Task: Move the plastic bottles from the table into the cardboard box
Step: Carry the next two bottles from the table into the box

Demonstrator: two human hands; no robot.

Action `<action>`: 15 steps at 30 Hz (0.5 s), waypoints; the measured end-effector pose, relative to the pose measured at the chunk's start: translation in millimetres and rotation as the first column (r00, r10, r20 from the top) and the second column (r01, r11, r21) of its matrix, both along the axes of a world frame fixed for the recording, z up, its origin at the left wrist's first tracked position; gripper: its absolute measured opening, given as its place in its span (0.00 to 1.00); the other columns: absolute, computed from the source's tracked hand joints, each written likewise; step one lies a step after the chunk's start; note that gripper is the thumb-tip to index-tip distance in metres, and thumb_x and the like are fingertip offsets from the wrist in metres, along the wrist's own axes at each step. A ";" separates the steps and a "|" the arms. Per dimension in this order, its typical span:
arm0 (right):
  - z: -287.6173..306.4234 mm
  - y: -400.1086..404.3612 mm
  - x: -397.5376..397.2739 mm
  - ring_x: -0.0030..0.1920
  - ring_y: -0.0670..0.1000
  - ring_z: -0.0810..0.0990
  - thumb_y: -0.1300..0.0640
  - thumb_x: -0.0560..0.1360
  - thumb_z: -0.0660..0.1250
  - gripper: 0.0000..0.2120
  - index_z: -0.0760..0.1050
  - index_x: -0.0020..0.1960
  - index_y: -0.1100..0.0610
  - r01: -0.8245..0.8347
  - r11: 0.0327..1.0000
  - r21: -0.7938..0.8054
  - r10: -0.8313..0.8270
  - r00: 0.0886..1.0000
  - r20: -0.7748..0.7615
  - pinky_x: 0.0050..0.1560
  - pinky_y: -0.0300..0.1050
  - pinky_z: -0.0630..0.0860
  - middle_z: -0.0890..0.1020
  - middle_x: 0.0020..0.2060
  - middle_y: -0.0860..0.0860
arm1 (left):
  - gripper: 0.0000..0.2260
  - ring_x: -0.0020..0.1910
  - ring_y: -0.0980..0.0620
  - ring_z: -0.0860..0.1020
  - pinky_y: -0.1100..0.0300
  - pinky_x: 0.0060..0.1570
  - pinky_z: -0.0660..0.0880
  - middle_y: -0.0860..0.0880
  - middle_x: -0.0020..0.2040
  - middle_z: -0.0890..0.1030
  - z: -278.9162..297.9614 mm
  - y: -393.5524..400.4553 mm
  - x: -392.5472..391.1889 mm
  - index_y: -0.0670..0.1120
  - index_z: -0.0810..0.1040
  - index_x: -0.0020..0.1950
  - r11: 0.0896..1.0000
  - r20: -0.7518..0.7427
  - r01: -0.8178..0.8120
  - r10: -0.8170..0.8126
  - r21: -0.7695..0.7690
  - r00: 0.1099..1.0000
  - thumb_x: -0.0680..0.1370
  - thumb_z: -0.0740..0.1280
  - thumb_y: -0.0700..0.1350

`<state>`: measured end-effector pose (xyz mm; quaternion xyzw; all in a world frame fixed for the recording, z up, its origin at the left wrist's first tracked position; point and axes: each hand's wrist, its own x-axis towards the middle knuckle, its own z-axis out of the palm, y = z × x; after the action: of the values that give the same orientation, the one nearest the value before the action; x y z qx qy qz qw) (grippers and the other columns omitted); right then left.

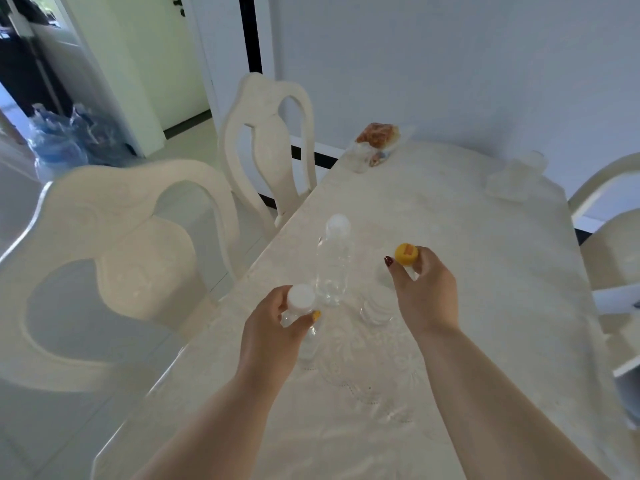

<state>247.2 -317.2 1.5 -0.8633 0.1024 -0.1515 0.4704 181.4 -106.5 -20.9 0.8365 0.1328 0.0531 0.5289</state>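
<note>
Two bare forearms reach in from the near edge over a pale patterned table (467,306). The left hand (273,327) has its fingers curled narrowly around the neck of a clear bottle with a white cap (300,297); the thumb, with a yellow nail, presses the neck just under the cap. This bottle's long axis runs steeply downward from the cap toward the tabletop, body below and nearer than the fingers, cap pointing up toward the camera. Whether its base touches the table cannot be told.

The right hand (426,292) pinches a clear bottle with a yellow cap (407,253) at its neck, fingertips closed tight just below the cap, one dark red nail showing. Its body hangs beneath the palm, ribbed lower part (375,311) visible left of the wrist; the cap points up and away.

Between the two sets of fingers, slightly beyond them, a third clear bottle (333,261) stands upright on the table, white cap uppermost, touching neither hand but close to the left fingertips.

Left of the left hand stands a cream carved chair (104,244), with a second chair (266,133) farther off. Far beyond the right fingers lie a wrapped snack packet (377,136) and clear glassware (516,178) near the table's far end.
</note>
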 end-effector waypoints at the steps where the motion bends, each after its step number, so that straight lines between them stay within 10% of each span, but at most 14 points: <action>1: 0.4 -2.0 -5.4 0.45 0.45 0.76 0.49 0.76 0.69 0.05 0.76 0.47 0.49 0.004 1.000 0.014 -0.004 1.000 -0.004 0.40 0.36 0.68 0.79 0.42 0.40 | 0.13 0.49 0.71 0.76 0.68 0.44 0.69 0.70 0.46 0.81 0.9 -0.6 -3.4 0.62 0.77 0.48 1.000 0.006 0.006 -0.006 0.006 1.000 0.72 0.77 0.48; 10: 46.5 -21.7 -92.2 0.44 0.24 0.73 0.47 0.75 0.70 0.08 0.72 0.41 0.39 0.053 0.999 -0.009 -0.052 0.997 0.065 0.38 0.23 0.67 0.79 0.40 0.34 | 0.16 0.57 0.56 0.81 0.62 0.52 0.72 0.55 0.56 0.84 35.7 -5.6 -40.5 0.56 0.79 0.58 0.992 0.148 0.104 -0.093 -0.071 0.985 0.73 0.76 0.48; 15: 88.6 -29.9 -182.4 0.45 0.28 0.75 0.43 0.74 0.69 0.05 0.74 0.43 0.41 0.140 0.987 -0.076 -0.128 0.981 0.149 0.37 0.25 0.67 0.81 0.40 0.35 | 0.16 0.62 0.53 0.79 0.49 0.64 0.74 0.52 0.60 0.83 71.3 -11.4 -92.2 0.54 0.77 0.62 0.966 0.239 0.218 -0.181 -0.138 0.954 0.76 0.74 0.45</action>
<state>64.9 -347.1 90.2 -0.8607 0.1197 -0.2488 0.4278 89.2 -117.9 50.4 0.7882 -0.0093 0.0824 0.6098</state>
